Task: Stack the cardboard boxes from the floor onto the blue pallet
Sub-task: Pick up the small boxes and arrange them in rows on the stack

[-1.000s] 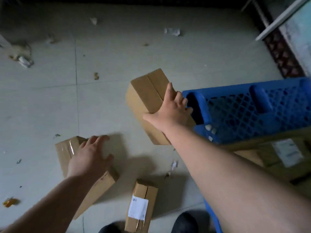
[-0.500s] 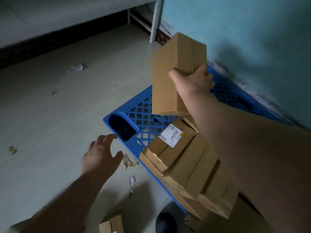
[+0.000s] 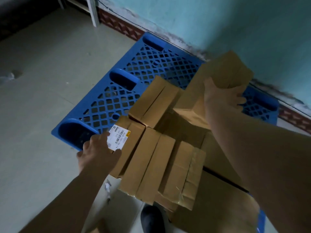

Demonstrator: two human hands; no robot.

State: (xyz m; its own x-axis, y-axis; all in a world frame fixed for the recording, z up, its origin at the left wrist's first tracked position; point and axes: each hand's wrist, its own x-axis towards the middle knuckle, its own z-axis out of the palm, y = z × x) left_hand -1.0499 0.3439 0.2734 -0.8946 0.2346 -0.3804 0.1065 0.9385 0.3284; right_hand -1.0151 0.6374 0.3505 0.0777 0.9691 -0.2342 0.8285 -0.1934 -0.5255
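A blue lattice pallet (image 3: pixel 117 91) lies on the floor against the teal wall. Several cardboard boxes (image 3: pixel 151 165) are stacked on its near half, one bearing a white shipping label (image 3: pixel 118 137). My right hand (image 3: pixel 222 96) grips a plain cardboard box (image 3: pixel 223 73), held tilted over the back of the stack with its lower end touching or just above the boxes there. My left hand (image 3: pixel 96 153) has its fingers spread and rests at the corner of the labelled box, holding nothing.
The teal wall (image 3: pixel 218 22) with a patterned baseboard runs behind the pallet. A white post (image 3: pixel 92 10) stands at top centre. Pale tiled floor (image 3: pixel 42 81) lies to the left with small paper scraps. My dark shoe (image 3: pixel 151 219) is at the bottom.
My right hand carried the box from above the pallet's front corner down to the back of the stack. My left hand moved from mid-air onto the labelled box.
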